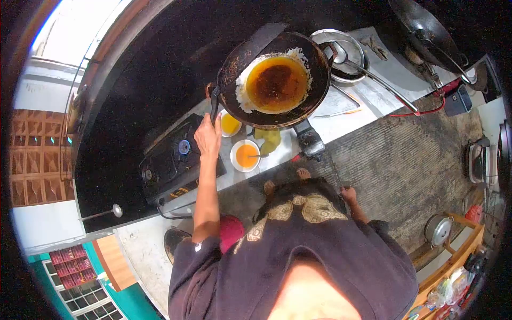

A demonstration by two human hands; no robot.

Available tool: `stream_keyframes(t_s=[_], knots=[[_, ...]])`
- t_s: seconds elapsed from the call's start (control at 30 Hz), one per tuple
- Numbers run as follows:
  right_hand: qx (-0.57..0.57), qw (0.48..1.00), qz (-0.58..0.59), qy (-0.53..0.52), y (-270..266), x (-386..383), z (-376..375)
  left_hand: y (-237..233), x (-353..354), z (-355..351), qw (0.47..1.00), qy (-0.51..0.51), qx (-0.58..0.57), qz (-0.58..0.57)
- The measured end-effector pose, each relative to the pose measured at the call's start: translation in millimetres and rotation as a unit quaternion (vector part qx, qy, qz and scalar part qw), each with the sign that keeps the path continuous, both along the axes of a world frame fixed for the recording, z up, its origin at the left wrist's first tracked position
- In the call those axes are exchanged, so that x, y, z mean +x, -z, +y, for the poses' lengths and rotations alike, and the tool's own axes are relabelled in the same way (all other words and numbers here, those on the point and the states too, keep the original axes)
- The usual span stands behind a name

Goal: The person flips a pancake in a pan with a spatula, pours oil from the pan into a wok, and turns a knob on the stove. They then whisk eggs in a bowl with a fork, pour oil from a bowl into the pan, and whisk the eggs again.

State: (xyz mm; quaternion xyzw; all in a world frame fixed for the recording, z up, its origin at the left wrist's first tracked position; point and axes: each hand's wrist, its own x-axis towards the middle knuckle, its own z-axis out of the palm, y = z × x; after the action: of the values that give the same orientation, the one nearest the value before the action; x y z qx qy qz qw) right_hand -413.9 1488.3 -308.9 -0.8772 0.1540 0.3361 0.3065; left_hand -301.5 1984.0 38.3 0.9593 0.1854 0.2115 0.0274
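My left hand is closed round the black handle of a wok. Brown-yellow oil lies in the wok, with a whitish crust around it. Just right of my left hand are a bowl of yellow liquid and a white bowl of orange liquid with a spoon in it. Green leaves lie beside the bowls, below the wok. My right hand hangs low near my body, its fingers curled; what it holds, if anything, I cannot make out.
A black gas stove stands on the left. To the right of the wok is a metal basin with a long-handled ladle across it. Another wok is at the upper right. A lidded pot sits low at the right.
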Motion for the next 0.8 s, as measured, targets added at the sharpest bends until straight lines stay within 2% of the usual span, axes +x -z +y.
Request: stream_keyframes(t_s=[0.07,0.17,0.2,0.27,0.37,0.4,0.47,0.5,0.53,0.6,0.7,0.8], knots=[[-0.002,0.999,-0.011,-0.035,45.4,-4.1,-19.6,4.6,2.1,-0.5,1.0,0.004,-0.021,0.006],[0.095,0.994,-0.056,-0.007,71.8,-10.7,-35.0,17.3,3.7,-3.2,0.998,0.004,-0.059,0.007],[0.097,0.994,-0.056,-0.011,98.3,-15.1,-44.2,17.7,5.0,-7.3,0.996,0.007,-0.089,0.023],[0.099,0.993,-0.056,-0.014,149.5,-23.4,-59.7,27.8,7.6,-10.9,0.996,0.026,-0.084,-0.03],[0.072,0.997,-0.011,0.013,145.5,-14.3,-57.8,34.9,11.3,-15.5,0.996,0.03,-0.053,-0.068],[0.052,0.995,-0.039,-0.078,109.3,-10.0,-54.5,35.5,11.1,-15.9,0.996,0.03,-0.055,-0.065],[0.013,0.989,-0.095,-0.114,75.4,1.7,-38.0,32.2,11.1,-12.6,0.996,0.035,-0.055,-0.067],[-0.003,0.991,-0.119,-0.056,85.9,-3.1,-39.4,32.1,10.7,-8.4,0.997,0.031,-0.045,-0.046],[-0.032,0.973,-0.134,-0.187,127.3,-5.7,-52.8,33.1,11.4,-5.4,0.995,0.054,-0.049,-0.068],[0.001,0.994,-0.085,-0.063,53.0,-0.2,-30.2,23.6,9.4,-8.8,0.996,0.05,-0.037,-0.059],[-0.01,0.993,0.012,-0.12,68.4,3.6,-41.7,22.7,6.6,-9.4,0.997,0.047,-0.032,-0.045],[-0.029,0.996,0.017,-0.077,37.8,4.8,-26.4,24.9,5.2,-8.6,0.997,0.055,-0.027,-0.054]])
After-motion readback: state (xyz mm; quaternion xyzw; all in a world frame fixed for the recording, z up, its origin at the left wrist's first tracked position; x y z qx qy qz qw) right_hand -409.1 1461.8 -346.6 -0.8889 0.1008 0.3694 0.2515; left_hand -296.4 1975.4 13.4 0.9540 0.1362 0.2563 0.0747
